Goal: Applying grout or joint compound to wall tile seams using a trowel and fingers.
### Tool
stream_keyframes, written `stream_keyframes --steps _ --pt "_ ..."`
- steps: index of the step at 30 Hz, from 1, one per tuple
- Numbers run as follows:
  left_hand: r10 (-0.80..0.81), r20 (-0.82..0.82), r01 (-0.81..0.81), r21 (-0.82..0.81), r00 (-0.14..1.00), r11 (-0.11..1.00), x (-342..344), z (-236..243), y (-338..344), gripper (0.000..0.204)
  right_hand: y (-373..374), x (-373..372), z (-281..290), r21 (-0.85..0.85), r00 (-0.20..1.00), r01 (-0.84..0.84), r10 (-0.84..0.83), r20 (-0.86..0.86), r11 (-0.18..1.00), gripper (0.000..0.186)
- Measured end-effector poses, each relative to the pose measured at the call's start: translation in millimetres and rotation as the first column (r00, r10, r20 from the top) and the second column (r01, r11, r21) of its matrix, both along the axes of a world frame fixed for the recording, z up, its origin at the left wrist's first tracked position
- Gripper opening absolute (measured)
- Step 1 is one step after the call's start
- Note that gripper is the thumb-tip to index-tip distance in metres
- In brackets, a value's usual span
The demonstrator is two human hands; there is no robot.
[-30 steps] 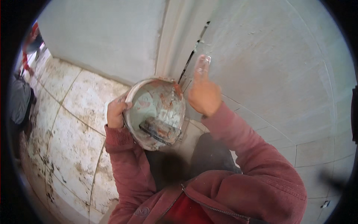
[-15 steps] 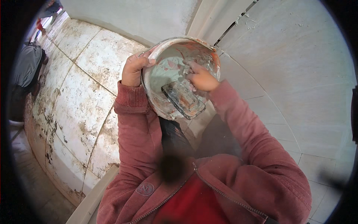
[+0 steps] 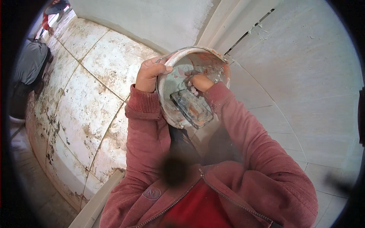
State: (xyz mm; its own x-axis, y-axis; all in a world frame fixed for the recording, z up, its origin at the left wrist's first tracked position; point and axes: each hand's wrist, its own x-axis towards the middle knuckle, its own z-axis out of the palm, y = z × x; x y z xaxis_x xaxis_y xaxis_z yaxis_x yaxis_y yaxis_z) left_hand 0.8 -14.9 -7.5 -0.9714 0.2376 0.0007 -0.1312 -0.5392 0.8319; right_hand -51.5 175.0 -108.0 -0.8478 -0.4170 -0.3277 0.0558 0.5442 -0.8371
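Note:
My left hand (image 3: 152, 76) grips the left rim of a round bucket (image 3: 167, 114), thumb inside and fingers outside. The bucket is tilted toward me and its inner wall is smeared with grey-white paste and orange-red stains. Wet pale paste (image 3: 176, 78) lies inside. My right hand (image 3: 201, 82) reaches into the bucket with its fingers curled in the paste; what they hold, if anything, is hidden. Just below that hand a flat rectangular, black-edged thing (image 3: 192, 109), coated with paste, rests across the bucket's near side. A wire handle (image 3: 182, 48) runs along the far rim.
Large pale floor tiles (image 3: 91, 95) with dirt stains spread to the left. A crouching person in grey (image 3: 32, 62) is at the far left, another person's red sleeve (image 3: 45, 21) beyond. A white wall (image 3: 140, 19) stands ahead; a pale panelled surface (image 3: 304, 68) is at the right.
The bucket and my left hand have shifted slightly right and nearer in the view, the rectangular thing along with them. My right hand has moved a little left, deeper into the bucket.

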Motion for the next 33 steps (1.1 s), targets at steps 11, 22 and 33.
stream_keyframes --steps 11,22,33 --pt "0.006 -0.055 -0.004 0.039 0.998 0.999 -2 -10 -11 0.045 31 65 134 -0.713 0.949 0.188 -0.312 -0.045 0.676 0.053" --pt "0.04 -0.029 -0.041 -0.061 0.999 0.997 0 -9 -5 0.054 53 23 182 0.1 0.207 0.519 -0.011 -0.978 0.849 0.077" --pt "0.031 -0.007 -0.031 -0.008 1.0 0.999 0 -3 -1 0.05 72 24 204 -0.127 0.028 0.418 -0.153 -0.988 0.9 0.072"
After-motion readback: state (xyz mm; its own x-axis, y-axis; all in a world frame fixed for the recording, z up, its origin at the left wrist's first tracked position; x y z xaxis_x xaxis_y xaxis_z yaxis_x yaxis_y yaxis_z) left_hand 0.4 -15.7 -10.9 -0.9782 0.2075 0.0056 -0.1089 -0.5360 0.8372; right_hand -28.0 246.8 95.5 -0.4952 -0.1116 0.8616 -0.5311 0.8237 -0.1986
